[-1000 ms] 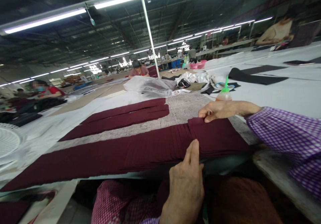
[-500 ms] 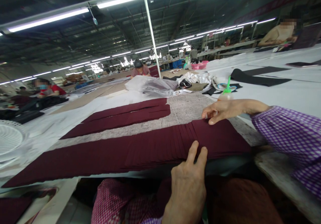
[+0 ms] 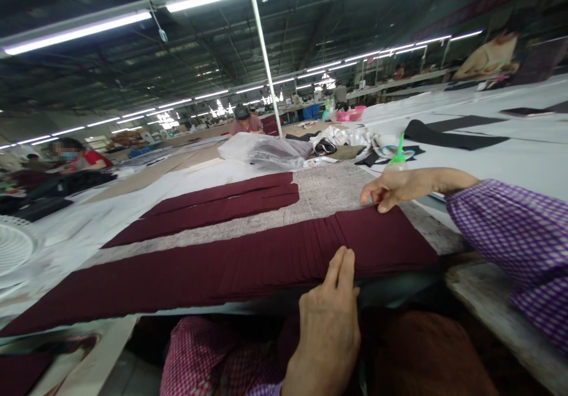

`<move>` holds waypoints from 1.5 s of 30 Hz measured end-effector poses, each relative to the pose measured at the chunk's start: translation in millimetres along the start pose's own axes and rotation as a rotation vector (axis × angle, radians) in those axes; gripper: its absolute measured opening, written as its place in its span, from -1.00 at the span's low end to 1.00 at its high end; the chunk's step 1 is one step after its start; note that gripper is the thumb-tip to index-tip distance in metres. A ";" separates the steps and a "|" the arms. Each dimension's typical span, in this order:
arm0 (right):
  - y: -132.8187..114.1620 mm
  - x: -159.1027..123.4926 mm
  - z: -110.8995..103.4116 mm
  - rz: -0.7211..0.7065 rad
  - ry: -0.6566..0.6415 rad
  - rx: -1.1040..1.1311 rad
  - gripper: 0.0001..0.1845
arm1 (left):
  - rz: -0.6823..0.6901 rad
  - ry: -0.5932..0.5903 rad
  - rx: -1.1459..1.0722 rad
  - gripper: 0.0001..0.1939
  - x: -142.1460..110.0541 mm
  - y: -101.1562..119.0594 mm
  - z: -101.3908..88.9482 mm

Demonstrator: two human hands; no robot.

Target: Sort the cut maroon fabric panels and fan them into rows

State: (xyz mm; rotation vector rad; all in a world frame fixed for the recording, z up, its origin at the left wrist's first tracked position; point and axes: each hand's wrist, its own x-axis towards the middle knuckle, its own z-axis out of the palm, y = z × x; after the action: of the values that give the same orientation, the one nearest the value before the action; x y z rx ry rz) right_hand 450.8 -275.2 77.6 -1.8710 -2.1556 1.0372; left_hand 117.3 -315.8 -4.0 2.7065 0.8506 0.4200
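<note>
A long row of overlapping dark maroon fabric pieces lies along the near side of the table, its layered edges fanned towards the right. My left hand rests at the near edge of this row, index and middle fingers stretched out together on the cloth; its other fingers are mostly hidden. At the far edge of the right-hand pieces is my right hand, thumb on or just over the cloth and fingers loosely bent, with a gap between them. Behind the row lie two narrower maroon fabric strips.
Behind my right hand stands a bottle with a green nozzle, near a roll of tape. Clear plastic sheeting and crumpled white cloth lie farther back. Black fabric is on the right, a white basket on the left. Co-workers sit beyond.
My left index and middle fingers have come together from being spread. My right hand has shifted slightly right along the far edge of the fabric.
</note>
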 end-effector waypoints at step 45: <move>-15.8 -5.8 1.3 0.038 0.014 0.025 -0.32 | -0.003 0.009 -0.044 -0.45 0.4 -1.3 -6.1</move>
State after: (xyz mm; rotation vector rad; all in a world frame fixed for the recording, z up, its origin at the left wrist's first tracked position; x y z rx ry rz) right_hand 438.4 -281.2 87.3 -1.9092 -2.0983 1.0497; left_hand 114.8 -313.5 1.2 2.6651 0.8380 0.4450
